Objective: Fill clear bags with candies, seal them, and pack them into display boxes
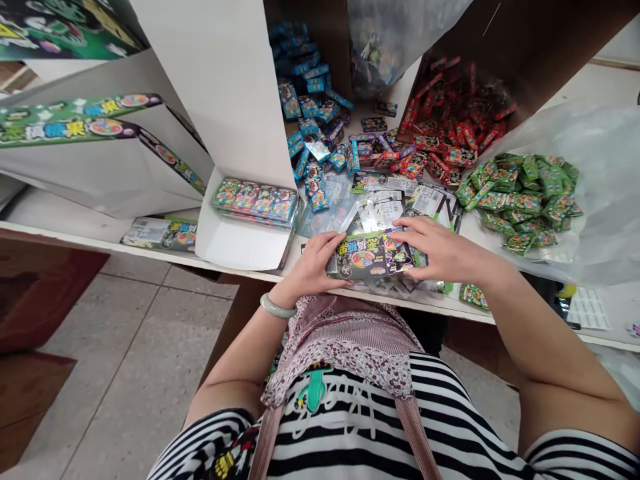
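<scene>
A flat printed packet [363, 255] in green and black lies at the table's front edge between my hands. My left hand [316, 265] grips its left end, thumb below and fingers above. At the packet's right end, my right hand [437, 252] has its thumb and fingers spread around a small purple box [397, 252]. Beneath and behind are clear printed bags [385, 210] in a loose layer. To the left, a white open carton [240, 247] holds a row of colourful small packs [255, 201].
Blue boxes [310, 107] and red boxes [450, 127] spill from cartons at the back. Green packets [525, 193] lie on a plastic bag [605, 193] at the right. Large printed display boxes [100, 167] stand at the left. The table's front edge [240, 270] runs before my body.
</scene>
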`<act>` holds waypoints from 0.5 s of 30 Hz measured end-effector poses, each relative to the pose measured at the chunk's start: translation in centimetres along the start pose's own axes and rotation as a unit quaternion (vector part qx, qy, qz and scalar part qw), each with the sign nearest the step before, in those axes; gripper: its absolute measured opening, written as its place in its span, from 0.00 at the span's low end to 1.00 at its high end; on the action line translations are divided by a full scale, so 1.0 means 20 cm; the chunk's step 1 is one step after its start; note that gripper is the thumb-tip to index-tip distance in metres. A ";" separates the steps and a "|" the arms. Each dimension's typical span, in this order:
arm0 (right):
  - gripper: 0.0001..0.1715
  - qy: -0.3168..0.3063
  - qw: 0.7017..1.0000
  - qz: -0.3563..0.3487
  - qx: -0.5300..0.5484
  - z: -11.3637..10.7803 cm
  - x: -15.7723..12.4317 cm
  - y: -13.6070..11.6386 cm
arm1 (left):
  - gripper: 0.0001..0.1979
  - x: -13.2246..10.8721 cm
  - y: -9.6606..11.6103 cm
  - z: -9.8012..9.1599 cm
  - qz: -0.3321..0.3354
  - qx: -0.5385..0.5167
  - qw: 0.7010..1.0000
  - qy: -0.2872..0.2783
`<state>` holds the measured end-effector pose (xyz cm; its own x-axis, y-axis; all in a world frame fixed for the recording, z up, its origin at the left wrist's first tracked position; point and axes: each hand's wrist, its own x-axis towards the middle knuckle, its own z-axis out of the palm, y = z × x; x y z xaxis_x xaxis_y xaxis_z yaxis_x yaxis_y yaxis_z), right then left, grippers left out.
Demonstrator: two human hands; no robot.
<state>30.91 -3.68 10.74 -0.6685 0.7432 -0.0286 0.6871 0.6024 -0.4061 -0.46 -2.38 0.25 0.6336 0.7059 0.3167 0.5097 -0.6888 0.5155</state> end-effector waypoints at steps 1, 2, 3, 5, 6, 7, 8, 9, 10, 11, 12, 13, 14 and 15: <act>0.35 -0.002 1.000 0.006 -0.007 0.00 0.02 0.00 | 0.52 0.00 0.01 0.00 0.001 -0.005 1.000 0.000; 0.36 -0.003 1.000 0.013 -0.006 0.01 0.03 0.00 | 0.52 0.01 0.02 0.01 -0.001 -0.012 1.000 -0.001; 0.38 -0.005 1.000 0.021 0.003 0.02 0.04 -0.01 | 0.52 0.01 0.02 0.01 -0.007 -0.020 1.000 -0.001; 0.46 0.001 0.999 0.037 0.038 0.04 0.07 -0.01 | 0.52 0.01 0.03 0.02 -0.029 -0.034 0.999 0.003; 0.49 0.018 0.997 0.047 0.055 0.06 0.07 -0.02 | 0.52 0.01 0.04 0.03 -0.041 -0.038 0.998 0.009; 0.49 0.045 0.995 0.059 0.067 0.07 0.08 -0.03 | 0.52 0.01 0.04 0.03 -0.052 -0.040 0.998 0.018; 0.45 0.074 0.992 0.070 0.072 0.08 0.08 -0.05 | 0.52 0.01 0.04 0.04 -0.062 -0.041 0.997 0.028; 0.39 0.099 0.989 0.079 0.072 0.10 0.09 -0.07 | 0.52 0.01 0.04 0.04 -0.070 -0.043 0.996 0.036; 0.33 0.117 0.987 0.084 0.070 0.11 0.09 -0.09 | 0.51 0.00 0.04 0.05 -0.076 -0.046 0.995 0.042; 0.29 0.124 0.986 0.083 0.072 0.12 0.09 -0.11 | 0.51 0.00 0.04 0.05 -0.081 -0.053 0.994 0.047; 0.26 0.124 0.986 0.077 0.080 0.14 0.09 -0.13 | 0.51 0.00 0.03 0.05 -0.086 -0.063 0.993 0.051; 0.24 0.122 0.986 0.066 0.097 0.14 0.10 -0.14 | 0.52 0.00 0.03 0.06 -0.089 -0.078 0.991 0.058; 0.23 0.127 0.983 0.059 0.122 0.15 0.11 -0.15 | 0.52 -0.01 0.02 0.06 -0.092 -0.094 0.989 0.066; 0.22 0.147 0.975 0.061 0.154 0.16 0.14 -0.14 | 0.53 -0.01 0.01 0.05 -0.093 -0.111 0.987 0.075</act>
<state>26.28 -4.23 8.87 -0.4464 0.8821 0.1505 0.6077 0.4223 -0.6726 0.14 -2.92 -0.57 0.4395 0.8444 0.3062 0.4581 -0.5039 0.7323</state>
